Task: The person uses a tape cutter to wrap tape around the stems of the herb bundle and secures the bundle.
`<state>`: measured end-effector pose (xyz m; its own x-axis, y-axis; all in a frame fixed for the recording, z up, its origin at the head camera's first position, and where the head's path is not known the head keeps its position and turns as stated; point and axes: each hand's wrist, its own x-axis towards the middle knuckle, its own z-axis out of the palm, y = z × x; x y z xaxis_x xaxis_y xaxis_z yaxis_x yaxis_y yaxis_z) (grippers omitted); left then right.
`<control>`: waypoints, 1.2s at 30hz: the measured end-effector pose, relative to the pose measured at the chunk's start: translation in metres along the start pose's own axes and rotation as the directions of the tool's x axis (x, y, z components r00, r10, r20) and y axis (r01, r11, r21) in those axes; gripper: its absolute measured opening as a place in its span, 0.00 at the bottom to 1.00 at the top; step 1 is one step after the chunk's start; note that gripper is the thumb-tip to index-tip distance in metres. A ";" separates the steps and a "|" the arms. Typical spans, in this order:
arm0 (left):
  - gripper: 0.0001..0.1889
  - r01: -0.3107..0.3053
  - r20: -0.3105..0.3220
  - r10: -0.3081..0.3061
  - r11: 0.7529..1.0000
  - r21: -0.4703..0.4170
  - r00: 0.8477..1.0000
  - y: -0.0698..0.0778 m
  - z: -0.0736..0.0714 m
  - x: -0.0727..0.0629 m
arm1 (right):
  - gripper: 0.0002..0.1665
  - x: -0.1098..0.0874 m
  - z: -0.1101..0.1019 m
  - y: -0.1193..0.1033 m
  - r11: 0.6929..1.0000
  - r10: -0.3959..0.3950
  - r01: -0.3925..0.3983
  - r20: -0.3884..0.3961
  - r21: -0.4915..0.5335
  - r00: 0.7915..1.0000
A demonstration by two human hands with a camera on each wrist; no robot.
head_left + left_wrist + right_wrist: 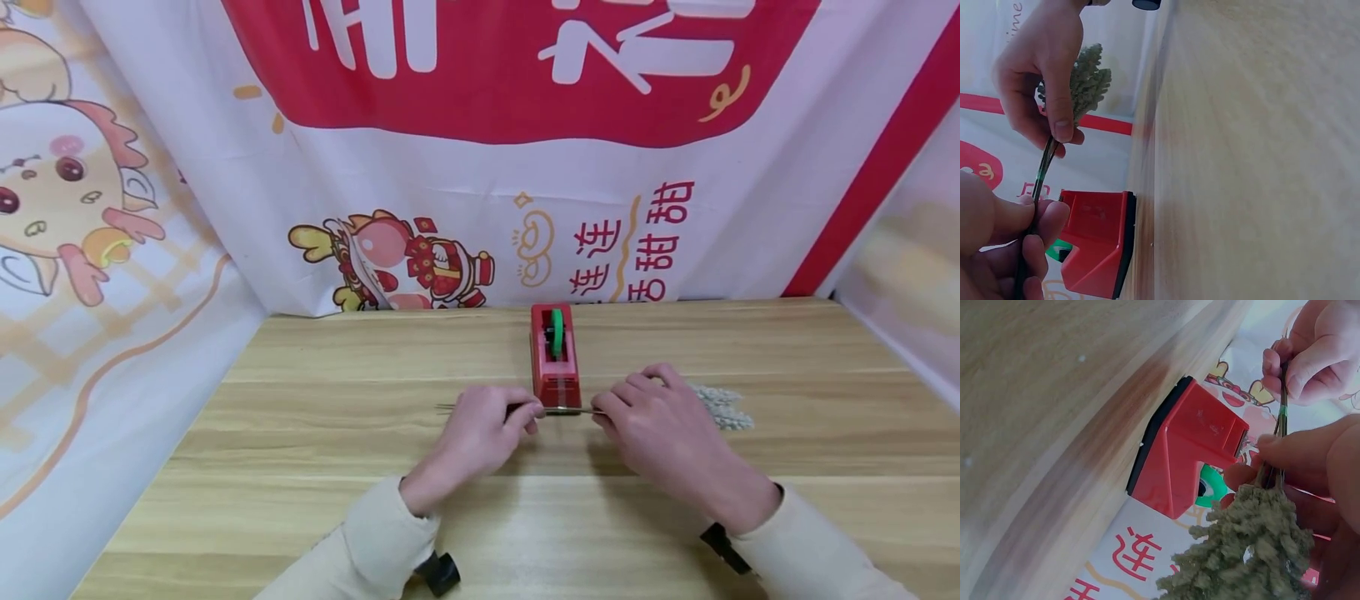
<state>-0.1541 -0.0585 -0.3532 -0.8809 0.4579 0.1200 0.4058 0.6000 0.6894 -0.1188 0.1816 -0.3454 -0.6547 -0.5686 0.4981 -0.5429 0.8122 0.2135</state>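
Note:
A thin bunch of stems [1042, 169] with fluffy grey-green dried flower heads [1241, 547] is held level between both hands. My left hand [483, 429] pinches the bare stems between thumb and fingers, their ends poking out to its left. Close below the flower heads, my right hand [660, 433] pinches the stems between thumb and fingertips. A small green glint [1283, 410] shows on the stems between the hands. Just behind the stems stands a red tape dispenser [558, 392] with a green-centred roll [557, 333]; whether the stems touch it, I cannot tell.
The wood-grain table [315, 467] spreads around the hands. A white printed cloth [450, 183] hangs behind its far edge, and another patterned cloth [165, 350] hangs at the left. Dark wrist cameras [437, 573] sit under both sleeves.

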 end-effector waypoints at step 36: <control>0.16 0.033 -0.050 -0.035 0.999 -0.035 0.998 -0.006 0.003 0.002 | 0.09 0.000 0.000 0.002 0.996 0.082 -0.086 0.156 0.017 0.984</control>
<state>-0.1573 -0.0595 -0.3589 -0.9058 0.4028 0.1315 0.3673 0.5916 0.7177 -0.1205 0.1834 -0.3451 -0.7709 -0.5133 0.3771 -0.4938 0.8556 0.1552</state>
